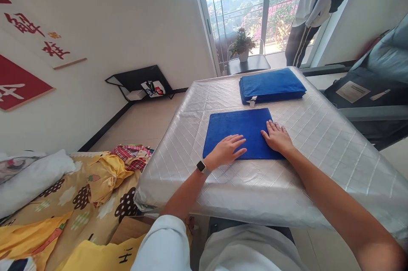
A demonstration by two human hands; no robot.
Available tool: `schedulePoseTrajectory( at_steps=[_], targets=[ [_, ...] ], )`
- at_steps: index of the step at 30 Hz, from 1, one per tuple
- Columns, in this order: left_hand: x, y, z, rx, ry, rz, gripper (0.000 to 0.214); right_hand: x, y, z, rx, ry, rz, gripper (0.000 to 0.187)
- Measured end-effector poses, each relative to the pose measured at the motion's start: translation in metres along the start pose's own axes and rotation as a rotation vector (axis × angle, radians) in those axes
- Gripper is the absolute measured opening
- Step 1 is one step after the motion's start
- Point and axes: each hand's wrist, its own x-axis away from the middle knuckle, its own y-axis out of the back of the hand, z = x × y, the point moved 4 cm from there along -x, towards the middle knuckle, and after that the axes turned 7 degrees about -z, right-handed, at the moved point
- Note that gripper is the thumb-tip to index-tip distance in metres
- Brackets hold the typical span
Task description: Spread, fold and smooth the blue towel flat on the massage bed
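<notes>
A blue cloth (239, 124) lies spread flat on a table with a silver quilted cover (188, 135). My left hand (225, 151), with a watch (201, 166) on its wrist, rests over the cloth's near left part, fingers spread. On the cloth's right edge lies my right hand (278, 136), flat with its fingers apart. Neither hand grips anything. Just beyond the cloth sits a stack of folded blue cloths (270, 84), a white tag (253, 101) hanging from its near left corner.
Left of the table stands a bed with a patterned sheet (105, 203) and clothes. A potted plant (242, 46) is on a chair (248, 65) by the glass door. At right are a dark chair (376, 114) and hanging clothes (314, 3).
</notes>
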Motion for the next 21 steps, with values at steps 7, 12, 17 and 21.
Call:
schedulePoseTrajectory(
  at_steps=[7, 12, 17, 21],
  targets=[
    [0.008, -0.029, 0.063, -0.217, 0.264, 0.178, 0.069, 0.0, -0.001, -0.001, 0.006, 0.003, -0.011, 0.075],
    [0.057, -0.018, 0.085, -0.257, 0.431, 0.132, 0.077, -0.001, -0.003, -0.001, 0.005, 0.002, -0.002, 0.076],
    [0.087, -0.008, 0.095, -0.308, 0.486, 0.167, 0.079, -0.001, -0.002, 0.0, 0.001, -0.005, 0.008, 0.076],
    [0.068, 0.001, 0.084, -0.365, 0.469, 0.101, 0.079, 0.0, -0.001, 0.001, -0.004, -0.007, 0.01, 0.075]
  ],
)
